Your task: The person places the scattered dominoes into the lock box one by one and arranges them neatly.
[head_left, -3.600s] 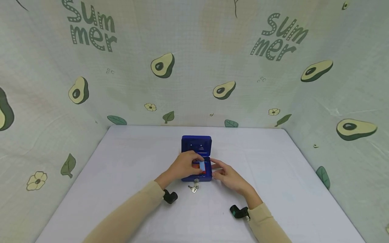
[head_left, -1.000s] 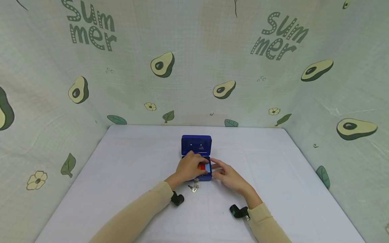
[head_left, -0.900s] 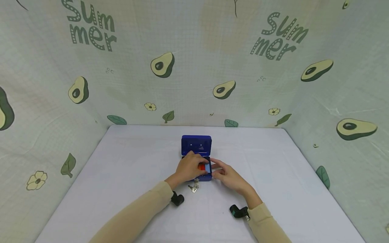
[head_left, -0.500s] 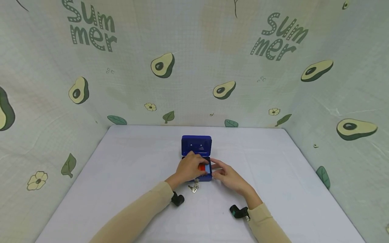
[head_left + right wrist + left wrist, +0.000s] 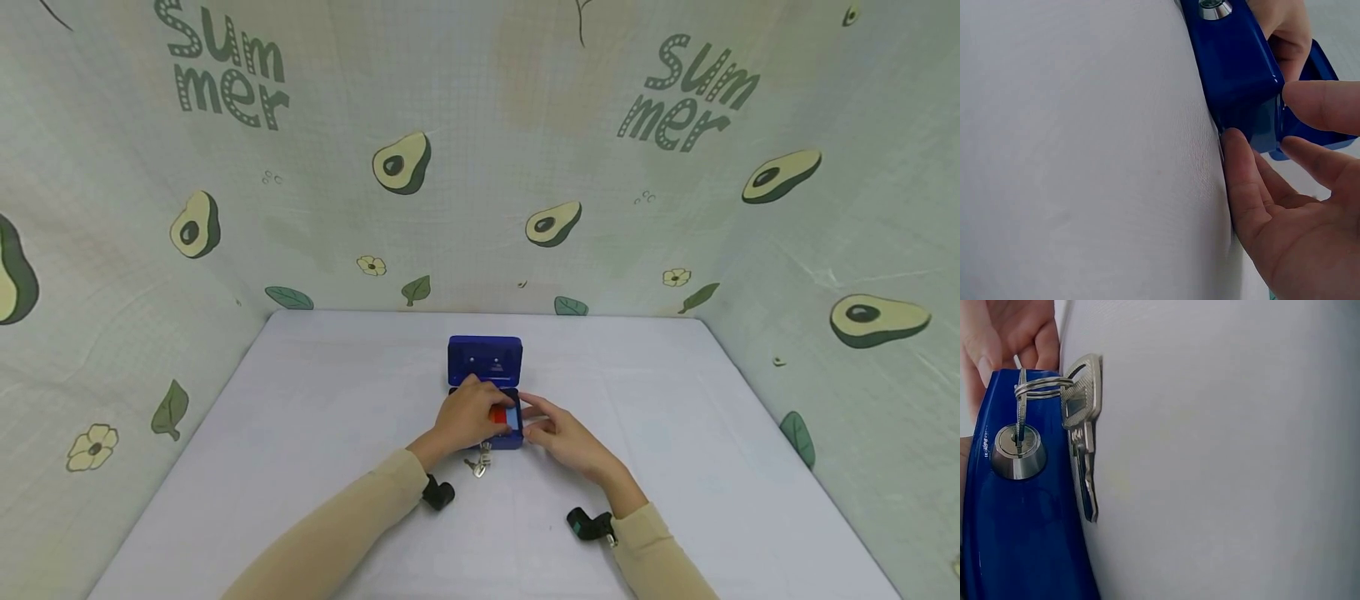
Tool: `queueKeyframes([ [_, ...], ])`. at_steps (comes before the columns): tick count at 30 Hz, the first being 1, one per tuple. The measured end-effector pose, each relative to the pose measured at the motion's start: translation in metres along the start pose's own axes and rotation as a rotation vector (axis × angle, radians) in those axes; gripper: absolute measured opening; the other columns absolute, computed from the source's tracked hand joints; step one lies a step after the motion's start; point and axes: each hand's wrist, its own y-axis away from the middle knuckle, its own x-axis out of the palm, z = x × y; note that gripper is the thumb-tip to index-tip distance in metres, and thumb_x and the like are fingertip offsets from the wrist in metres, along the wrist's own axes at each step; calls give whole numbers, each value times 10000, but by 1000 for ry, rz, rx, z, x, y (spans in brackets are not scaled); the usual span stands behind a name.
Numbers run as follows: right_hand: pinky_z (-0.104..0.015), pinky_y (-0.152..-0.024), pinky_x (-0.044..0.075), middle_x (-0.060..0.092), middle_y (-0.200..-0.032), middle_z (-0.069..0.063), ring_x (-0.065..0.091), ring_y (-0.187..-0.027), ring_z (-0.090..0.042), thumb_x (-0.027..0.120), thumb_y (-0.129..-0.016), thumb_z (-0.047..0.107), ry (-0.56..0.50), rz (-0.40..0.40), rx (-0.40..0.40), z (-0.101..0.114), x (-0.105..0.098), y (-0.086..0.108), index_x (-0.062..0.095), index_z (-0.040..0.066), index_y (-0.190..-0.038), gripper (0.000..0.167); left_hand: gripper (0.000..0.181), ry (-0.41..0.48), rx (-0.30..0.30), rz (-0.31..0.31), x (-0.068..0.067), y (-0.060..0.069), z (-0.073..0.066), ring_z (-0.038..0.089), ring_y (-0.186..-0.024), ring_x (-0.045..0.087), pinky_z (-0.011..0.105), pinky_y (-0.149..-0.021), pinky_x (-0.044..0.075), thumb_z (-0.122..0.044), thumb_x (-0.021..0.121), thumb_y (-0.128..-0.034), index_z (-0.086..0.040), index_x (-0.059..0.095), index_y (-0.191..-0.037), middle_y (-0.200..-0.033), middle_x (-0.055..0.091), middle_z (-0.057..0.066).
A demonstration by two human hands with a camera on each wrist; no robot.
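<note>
A blue metal cash box stands on the table with its lid raised. My left hand reaches down into it from the left, thumb and forefinger pinching the two ends of a light-blue piece at the right end inside. Beside that piece shows a red piece; the palm hides the rest of the interior. My right hand rests its fairly straight fingertips on the box's right end; the right wrist view shows the thumb at the top corner. A key sits in the front lock.
A second key hangs from a ring on the lock's key and lies against the white tabletop. Black wrist cameras stick out from the wrists. Patterned cloth walls enclose the table's back and sides.
Compared with 3.6 seconds ago, my left hand has moved right inside the cash box, and the light-blue piece with it. Over the last second both hands stay still.
</note>
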Motion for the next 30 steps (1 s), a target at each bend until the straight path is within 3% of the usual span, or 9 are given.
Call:
queueKeyframes([
  [14,-494,-1036,534,551,-1517,-212,658,-1242,-307,615,-1073,174,0,0,-2,-2,0,0,381,154,-1656,629,430,79,2,8,-5,1,5,157,-1042,542,274,-843,511,-395,896,-869,-223,802,-1252,-1219,745,-12],
  [25,-451,-1017,527,561,-1505,-203,666,-1197,-265,624,-1063,186,12,-11,2,2,-1,0,385,157,-1654,638,466,151,6,-11,-25,10,9,208,-1125,555,393,-948,534,-383,876,-892,-219,773,-1316,-1312,717,31],
  [30,-445,-1017,532,563,-1510,-194,661,-1211,-264,623,-1065,193,15,-11,12,2,0,1,387,158,-1653,634,471,173,-27,-20,-34,16,13,204,-1127,546,405,-959,540,-364,888,-884,-231,770,-1320,-1292,710,18],
])
